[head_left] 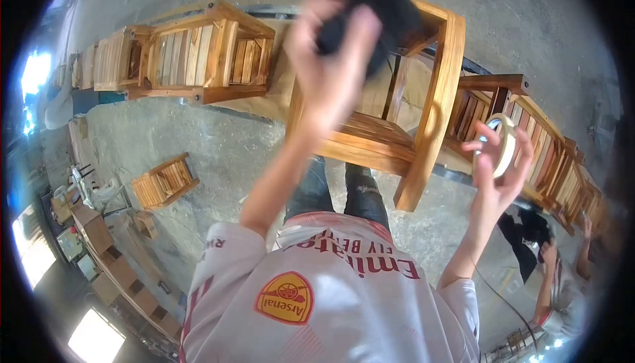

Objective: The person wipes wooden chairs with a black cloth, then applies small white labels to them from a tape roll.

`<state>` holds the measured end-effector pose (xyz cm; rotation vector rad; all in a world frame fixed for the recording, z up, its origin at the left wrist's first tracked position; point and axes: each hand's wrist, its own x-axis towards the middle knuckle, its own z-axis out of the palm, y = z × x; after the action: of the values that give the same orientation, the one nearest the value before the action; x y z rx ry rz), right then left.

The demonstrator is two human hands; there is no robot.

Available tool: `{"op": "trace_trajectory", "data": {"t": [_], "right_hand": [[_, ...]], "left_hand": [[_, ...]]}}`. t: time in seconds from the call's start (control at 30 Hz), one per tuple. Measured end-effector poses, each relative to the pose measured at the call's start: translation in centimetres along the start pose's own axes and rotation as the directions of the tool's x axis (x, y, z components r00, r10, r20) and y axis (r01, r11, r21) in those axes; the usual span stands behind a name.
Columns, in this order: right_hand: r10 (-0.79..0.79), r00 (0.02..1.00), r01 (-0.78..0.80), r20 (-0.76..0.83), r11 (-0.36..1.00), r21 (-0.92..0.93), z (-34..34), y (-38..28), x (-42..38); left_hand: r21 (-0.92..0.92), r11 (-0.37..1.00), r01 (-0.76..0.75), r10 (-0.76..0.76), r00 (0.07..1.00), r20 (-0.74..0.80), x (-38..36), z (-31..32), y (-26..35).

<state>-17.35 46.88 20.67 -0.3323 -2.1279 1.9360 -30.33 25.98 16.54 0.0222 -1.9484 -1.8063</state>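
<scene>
My left hand (331, 59) is blurred by motion, its fingers on a dark, soft-looking bundle (383, 19) over a wooden chair frame. What the bundle is cannot be made out. My right hand (499, 178) holds a roll of pale tape (506, 148), with fingers through and around the ring. Below the bundle stands the wooden frame (440, 98), with a thick curved arm and a slatted part; it lies between my two hands.
More slatted wooden furniture stands at the left (178, 55) and right (536, 131). A small slatted piece (165, 181) sits on the floor. Cardboard boxes (92, 227) line the lower left. Another person (562, 290) is at the lower right, near dark cloth.
</scene>
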Motion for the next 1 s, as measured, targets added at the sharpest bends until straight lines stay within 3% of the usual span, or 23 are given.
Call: {"op": "trace_trajectory", "data": {"t": [0.03,0.1,0.17,0.23,0.27,0.3,0.37,0.47,0.63,0.73,0.83,0.87,0.97,1.0], "right_hand": [[-0.054,0.998,0.053,-0.019,0.998,-0.013,-0.2,0.4,-0.1],[0.003,0.999,-0.007,-0.051,0.997,-0.075,-0.4,0.5,-0.6],[0.013,0.998,-0.017,-0.055,0.997,-0.072,0.1,0.9,-1.6],[0.002,0.998,-0.006,-0.065,0.998,-0.063,0.6,1.5,-2.2],[-0.005,0.996,0.000,-0.085,0.998,-0.057,0.9,1.9,-2.7],[0.002,0.995,-0.008,-0.100,0.998,-0.058,1.0,1.8,-3.6],[0.031,0.989,-0.038,-0.143,0.998,-0.045,1.9,1.2,-4.5],[0.010,0.978,-0.015,-0.206,1.000,-0.025,2.9,1.4,-6.3],[0.020,0.968,-0.032,-0.250,0.999,-0.041,5.5,1.8,-9.8],[0.057,0.957,-0.061,-0.283,0.998,-0.004,6.5,1.2,-12.2],[0.087,0.940,-0.087,-0.329,0.996,0.017,6.2,0.1,-14.4],[0.086,0.934,-0.081,-0.346,0.996,0.029,5.9,-0.3,-15.1],[0.035,0.906,-0.019,-0.422,0.999,0.043,4.4,-2.5,-17.2],[0.017,0.892,0.005,-0.452,0.999,0.047,3.7,-3.2,-17.8]], "left_hand": [[0.020,0.973,-0.230,0.229,0.973,0.033,4.1,-0.9,-1.6],[0.452,0.795,-0.404,0.400,0.910,0.109,9.6,-0.9,-5.8],[0.473,0.719,-0.509,0.318,0.847,0.427,10.2,-1.1,-11.1],[0.712,0.589,-0.382,0.056,0.898,0.436,7.6,-2.1,-12.2],[0.646,0.644,-0.411,0.170,0.899,0.402,6.1,-2.8,-13.6],[0.644,0.614,-0.455,0.192,0.878,0.437,4.7,-3.8,-13.2],[0.662,0.686,-0.303,0.031,0.921,0.389,1.6,-7.0,-10.7],[0.643,0.733,-0.222,-0.118,0.890,0.441,-4.8,-13.1,-7.6],[0.688,0.725,-0.022,-0.446,0.746,0.494,-14.4,-21.6,-1.1],[0.753,0.658,0.022,-0.636,0.552,0.539,-14.3,-24.8,1.3],[0.598,0.799,0.062,-0.496,0.630,0.598,-11.9,-25.9,1.7],[0.609,0.789,0.084,-0.499,0.665,0.555,-10.9,-25.5,1.7],[0.485,0.873,-0.049,-0.230,0.836,0.499,-8.6,-22.4,0.7],[0.497,0.867,-0.044,-0.235,0.842,0.485,-8.2,-21.1,-0.2]]}}
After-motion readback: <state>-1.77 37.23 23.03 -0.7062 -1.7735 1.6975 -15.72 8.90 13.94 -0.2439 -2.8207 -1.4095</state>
